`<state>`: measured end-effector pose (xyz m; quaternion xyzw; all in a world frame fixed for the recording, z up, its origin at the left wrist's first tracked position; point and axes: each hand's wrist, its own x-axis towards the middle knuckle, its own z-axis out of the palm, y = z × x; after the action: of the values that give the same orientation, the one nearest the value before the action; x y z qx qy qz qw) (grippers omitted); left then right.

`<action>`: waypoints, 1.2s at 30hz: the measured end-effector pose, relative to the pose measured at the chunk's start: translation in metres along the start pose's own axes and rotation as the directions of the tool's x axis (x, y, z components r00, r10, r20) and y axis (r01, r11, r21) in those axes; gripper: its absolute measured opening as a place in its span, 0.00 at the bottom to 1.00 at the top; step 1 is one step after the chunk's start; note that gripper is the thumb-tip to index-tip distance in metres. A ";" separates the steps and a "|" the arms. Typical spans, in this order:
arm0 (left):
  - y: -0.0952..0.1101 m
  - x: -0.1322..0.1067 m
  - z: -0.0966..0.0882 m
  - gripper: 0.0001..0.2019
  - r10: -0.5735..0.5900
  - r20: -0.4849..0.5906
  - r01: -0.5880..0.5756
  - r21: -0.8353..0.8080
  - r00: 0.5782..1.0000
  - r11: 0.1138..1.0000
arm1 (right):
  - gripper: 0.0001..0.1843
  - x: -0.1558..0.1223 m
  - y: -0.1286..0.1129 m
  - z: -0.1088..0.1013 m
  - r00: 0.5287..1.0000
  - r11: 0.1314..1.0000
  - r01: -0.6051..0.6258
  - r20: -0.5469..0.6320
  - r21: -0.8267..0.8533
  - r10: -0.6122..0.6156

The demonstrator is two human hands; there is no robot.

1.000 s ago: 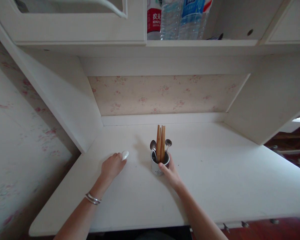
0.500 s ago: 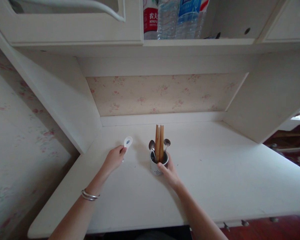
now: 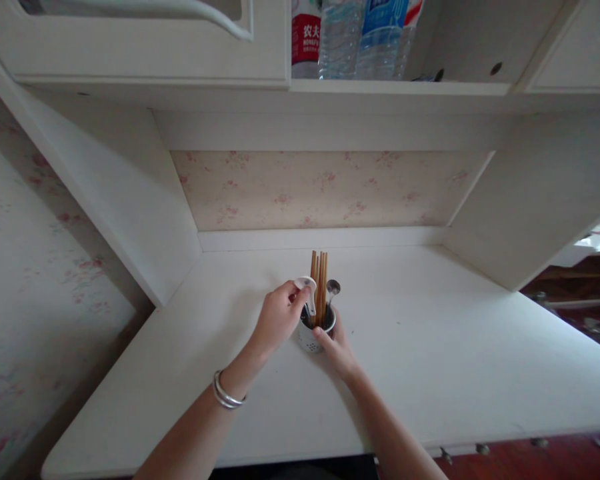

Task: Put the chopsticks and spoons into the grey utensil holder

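Note:
My left hand (image 3: 283, 308) pinches a white ceramic soup spoon (image 3: 307, 287) by its bowl end, the handle pointing down over the mouth of a white utensil holder (image 3: 310, 342). Whether the handle's tip is inside the rim I cannot tell. My right hand (image 3: 336, 343) grips the holder from its right side, thumb across the front rim. Several wooden chopsticks (image 3: 320, 287) stand upright in the holder. To their right a metal spoon (image 3: 333, 289) leans with its bowl up. The other metal spoon is mostly hidden behind my left hand.
The holder stands on a white countertop (image 3: 405, 360). Above it hangs a cabinet with an open shelf (image 3: 460, 87) holding several plastic bottles (image 3: 340, 40). White side panels (image 3: 520, 180) and a floral back wall (image 3: 280, 190) enclose the counter.
My left hand has carried the ceramic spoon from the counter on the left over to the holder, turning its handle downward. My right hand has stayed on the holder.

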<state>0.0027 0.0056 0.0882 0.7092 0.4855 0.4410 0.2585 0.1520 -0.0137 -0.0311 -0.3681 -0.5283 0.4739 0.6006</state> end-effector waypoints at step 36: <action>-0.095 -0.028 0.023 0.17 -0.420 0.026 0.406 -0.316 0.907 0.857 | 0.38 0.003 -0.004 0.005 0.987 0.970 -0.047 -0.161 -0.237 0.008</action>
<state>-0.0245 0.0189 -0.0089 0.5282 0.5554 0.4623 0.4458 0.1481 -0.0122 -0.0255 -0.4820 -0.5269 0.3841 0.5853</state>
